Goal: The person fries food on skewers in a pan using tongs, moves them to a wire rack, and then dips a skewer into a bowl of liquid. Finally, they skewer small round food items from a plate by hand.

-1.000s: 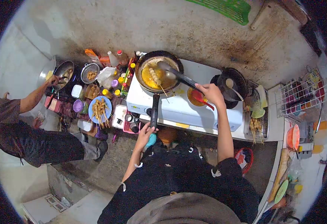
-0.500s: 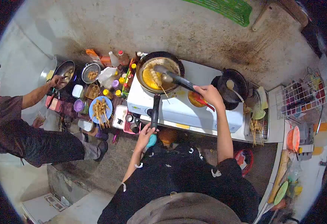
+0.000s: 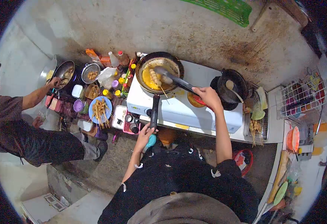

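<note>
My left hand point(image 3: 145, 136) is closed around the black handle of a frying pan point(image 3: 174, 64), which sits on the white gas stove point(image 3: 189, 112). My right hand point(image 3: 209, 97) grips a black-handled spatula point(image 3: 182, 83), its grey blade down inside the pan beside a skewer of balls point(image 3: 155, 78). The skewer lies on yellow egg point(image 3: 147, 79), and its stick points out over the rim towards me. Just below the spatula's handle, a bowl with orange contents point(image 3: 193, 100) is partly hidden by my right hand.
A dark pot point(image 3: 229, 100) with a ladle stands at the stove's right. More skewers point(image 3: 255, 128) rest beyond it. Left of the stove are a blue plate of skewers point(image 3: 100, 108), bottles and tubs. Further left, another person point(image 3: 33, 123) works at a second pan point(image 3: 64, 72).
My right hand has shifted slightly left and down with the spatula, covering more of the red spoon in the bowl. The other person's hand has moved slightly at the second pan.
</note>
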A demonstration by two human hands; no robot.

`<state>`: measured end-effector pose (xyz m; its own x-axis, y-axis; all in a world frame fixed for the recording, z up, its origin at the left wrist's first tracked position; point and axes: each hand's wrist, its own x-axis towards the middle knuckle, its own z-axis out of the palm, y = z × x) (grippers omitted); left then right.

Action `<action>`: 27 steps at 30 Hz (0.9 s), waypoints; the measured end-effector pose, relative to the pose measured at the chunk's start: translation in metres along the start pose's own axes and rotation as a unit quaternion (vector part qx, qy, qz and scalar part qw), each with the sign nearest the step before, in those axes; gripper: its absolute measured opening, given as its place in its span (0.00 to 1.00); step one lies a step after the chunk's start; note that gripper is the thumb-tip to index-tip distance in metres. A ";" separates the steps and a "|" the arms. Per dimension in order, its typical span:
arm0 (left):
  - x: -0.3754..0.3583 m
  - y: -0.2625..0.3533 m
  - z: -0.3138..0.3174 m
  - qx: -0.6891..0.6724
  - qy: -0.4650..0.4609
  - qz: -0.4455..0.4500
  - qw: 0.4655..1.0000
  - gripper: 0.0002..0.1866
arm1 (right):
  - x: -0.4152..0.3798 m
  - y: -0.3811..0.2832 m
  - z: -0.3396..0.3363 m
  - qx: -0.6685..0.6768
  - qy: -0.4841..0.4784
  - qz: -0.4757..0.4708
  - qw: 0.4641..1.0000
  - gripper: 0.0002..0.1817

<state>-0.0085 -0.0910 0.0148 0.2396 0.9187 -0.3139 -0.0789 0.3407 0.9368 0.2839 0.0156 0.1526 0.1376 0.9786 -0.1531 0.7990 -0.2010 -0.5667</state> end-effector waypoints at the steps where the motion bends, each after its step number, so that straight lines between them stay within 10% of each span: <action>1: 0.000 -0.001 0.000 0.003 0.001 -0.001 1.000 0.22 | 0.000 0.000 0.000 0.022 -0.002 0.003 1.000 0.24; 17: 0.002 -0.011 -0.002 -0.024 0.005 -0.009 1.000 0.21 | 0.007 -0.008 0.014 -0.007 0.039 -0.011 0.999 0.27; 20: 0.003 -0.011 0.001 0.054 0.109 0.051 0.991 0.21 | 0.006 -0.009 0.013 -0.072 0.042 0.017 0.996 0.27; 22: -0.002 0.021 0.011 0.328 0.233 0.226 0.887 0.19 | 0.006 -0.003 0.014 -0.022 0.019 -0.001 1.000 0.27; 27: 0.043 0.026 0.050 0.201 0.076 0.220 0.952 0.18 | 0.008 0.000 0.017 -0.058 0.037 -0.003 0.998 0.27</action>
<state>0.0484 -0.0532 0.0335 0.1238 0.9836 0.1314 0.2453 -0.1587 0.9564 0.2752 0.0227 0.1374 0.1709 0.9814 -0.0874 0.8616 -0.1919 -0.4700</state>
